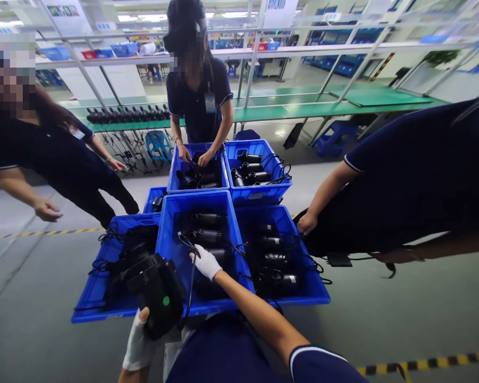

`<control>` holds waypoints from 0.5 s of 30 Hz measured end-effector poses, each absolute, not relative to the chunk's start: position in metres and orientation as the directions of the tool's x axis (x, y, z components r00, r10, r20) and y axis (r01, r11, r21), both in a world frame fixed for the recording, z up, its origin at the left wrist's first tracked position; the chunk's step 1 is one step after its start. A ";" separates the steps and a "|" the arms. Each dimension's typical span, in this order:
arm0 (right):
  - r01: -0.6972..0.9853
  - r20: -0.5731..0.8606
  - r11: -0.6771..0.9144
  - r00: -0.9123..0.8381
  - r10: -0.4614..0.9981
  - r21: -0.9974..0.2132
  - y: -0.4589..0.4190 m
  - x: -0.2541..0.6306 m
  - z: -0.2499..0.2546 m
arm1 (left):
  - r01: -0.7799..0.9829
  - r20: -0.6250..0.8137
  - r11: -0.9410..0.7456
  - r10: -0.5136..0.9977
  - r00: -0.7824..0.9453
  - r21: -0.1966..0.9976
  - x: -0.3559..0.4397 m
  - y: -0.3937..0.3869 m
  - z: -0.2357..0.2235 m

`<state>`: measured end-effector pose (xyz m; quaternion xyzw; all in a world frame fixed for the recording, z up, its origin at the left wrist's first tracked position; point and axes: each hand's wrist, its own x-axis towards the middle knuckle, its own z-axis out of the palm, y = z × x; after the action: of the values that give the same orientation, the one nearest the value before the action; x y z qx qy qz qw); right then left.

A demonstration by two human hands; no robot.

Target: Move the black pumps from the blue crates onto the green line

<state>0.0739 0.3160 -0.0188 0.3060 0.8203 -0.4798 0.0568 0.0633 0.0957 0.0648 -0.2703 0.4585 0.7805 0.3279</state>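
Note:
My left hand (139, 343), in a white glove, is closed around a black device (159, 295) with a green dot, held low over the near edge of the blue bins. A black cable (191, 276) runs from that device up to my right hand (206, 261), also gloved, which pinches the cable above the middle blue bin (171, 223). That bin holds several black cylindrical devices (206, 219) with cords.
Several more blue bins (259, 194) of black devices stand around on the grey floor. One person (199, 90) facing me reaches into the far bin. Another person's hand (306, 223) rests by the right bin (314, 290). A third person (48, 154) stands left. Green workbenches (303, 109) run behind.

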 end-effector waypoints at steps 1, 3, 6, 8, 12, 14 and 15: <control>0.500 -0.358 0.271 -0.825 0.436 -0.823 0.312 0.065 -0.016 | -0.751 -0.726 -0.389 0.245 -0.643 0.534 0.064 0.091 0.062; 0.334 -0.261 0.114 -0.874 0.410 -0.936 0.306 0.045 -0.005 | -0.751 -0.737 -0.420 0.238 -0.633 0.509 0.064 0.081 0.052; 0.089 -0.098 -0.041 -0.912 0.398 -0.995 0.307 0.016 0.023 | -0.777 -0.753 -0.430 0.275 -0.597 0.460 0.064 0.065 0.035; -0.032 0.004 -0.060 -0.912 0.409 -0.998 0.314 -0.001 0.046 | -0.762 -0.729 -0.450 0.292 -0.619 0.466 0.065 0.061 0.033; -0.188 0.159 -0.008 -0.853 0.498 -0.982 0.338 -0.018 0.086 | -0.623 -0.599 -0.587 0.272 -0.753 0.517 0.064 0.065 0.047; -0.235 0.206 0.013 -0.824 0.528 -0.972 0.352 -0.020 0.102 | -0.579 -0.561 -0.640 0.266 -0.784 0.505 0.061 0.067 0.053; -0.248 0.220 0.015 -0.827 0.517 -0.969 0.357 -0.021 0.108 | -0.564 -0.553 -0.658 0.259 -0.792 0.499 0.058 0.067 0.054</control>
<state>-0.0213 0.3574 0.1077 0.1024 0.6571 -0.6942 -0.2755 0.0582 0.0669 0.0542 -0.2228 0.3418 0.8827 0.2332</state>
